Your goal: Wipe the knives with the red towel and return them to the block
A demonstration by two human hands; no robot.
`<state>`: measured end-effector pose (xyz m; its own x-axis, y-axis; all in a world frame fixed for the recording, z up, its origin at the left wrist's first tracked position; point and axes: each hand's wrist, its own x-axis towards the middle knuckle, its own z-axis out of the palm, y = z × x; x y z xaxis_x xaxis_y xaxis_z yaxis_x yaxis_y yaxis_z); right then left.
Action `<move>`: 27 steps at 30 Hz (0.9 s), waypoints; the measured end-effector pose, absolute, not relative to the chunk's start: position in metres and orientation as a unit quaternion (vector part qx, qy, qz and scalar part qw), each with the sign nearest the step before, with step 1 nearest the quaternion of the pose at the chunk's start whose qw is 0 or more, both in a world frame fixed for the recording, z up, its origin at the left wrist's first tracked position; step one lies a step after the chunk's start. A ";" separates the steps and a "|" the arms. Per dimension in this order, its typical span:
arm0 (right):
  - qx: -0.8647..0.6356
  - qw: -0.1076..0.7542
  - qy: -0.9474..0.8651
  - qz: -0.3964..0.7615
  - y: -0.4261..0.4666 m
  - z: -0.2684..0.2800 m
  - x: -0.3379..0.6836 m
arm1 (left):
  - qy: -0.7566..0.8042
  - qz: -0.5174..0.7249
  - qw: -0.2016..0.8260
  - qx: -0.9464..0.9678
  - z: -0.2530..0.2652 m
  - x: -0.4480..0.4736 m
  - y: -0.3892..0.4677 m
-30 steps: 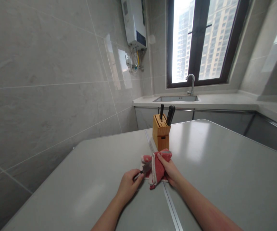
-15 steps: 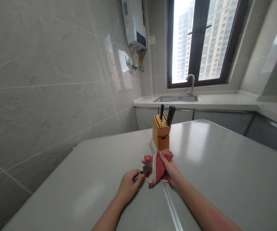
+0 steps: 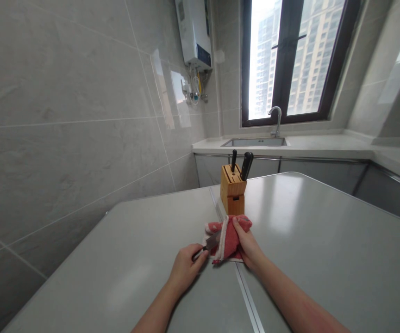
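- The step in hand looks like wiping: a red-and-white cloth (image 3: 232, 238) is folded over the blade of a knife (image 3: 213, 240), on the near side of the wooden knife block (image 3: 234, 187).
- The left grip (image 3: 188, 260), nearer and to the left of the block, is curled round the knife's dark handle (image 3: 200, 254); the part of the blade next to it shows bare before passing under the cloth.
- The right grip (image 3: 248, 245), nearer and slightly to the right of the block, pinches the cloth, thumb on top; its other fingers are mostly hidden.
- As a judgement, the next move calls for a steady handle and enough cloth between fingers and cutting edge.
- Black handles (image 3: 246, 166) stand up from the block's top, with some slots beside them unfilled.
- Cloth and block overlap in view; whether they touch cannot be told, so pushing away from the body risks a knock.
- Bare table (image 3: 144, 231) spreads left and right of the block, giving room for sideways strokes.
- The table's far edge runs near behind the block; a metal strip (image 3: 246, 296) crosses the tabletop from the near side towards it.
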<state>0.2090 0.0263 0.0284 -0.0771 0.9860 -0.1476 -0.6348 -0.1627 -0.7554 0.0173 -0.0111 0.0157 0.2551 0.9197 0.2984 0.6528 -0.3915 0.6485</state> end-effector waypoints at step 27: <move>-0.348 0.622 -0.258 0.652 0.039 0.016 0.211 | 0.513 0.327 0.198 0.768 0.013 0.017 -0.011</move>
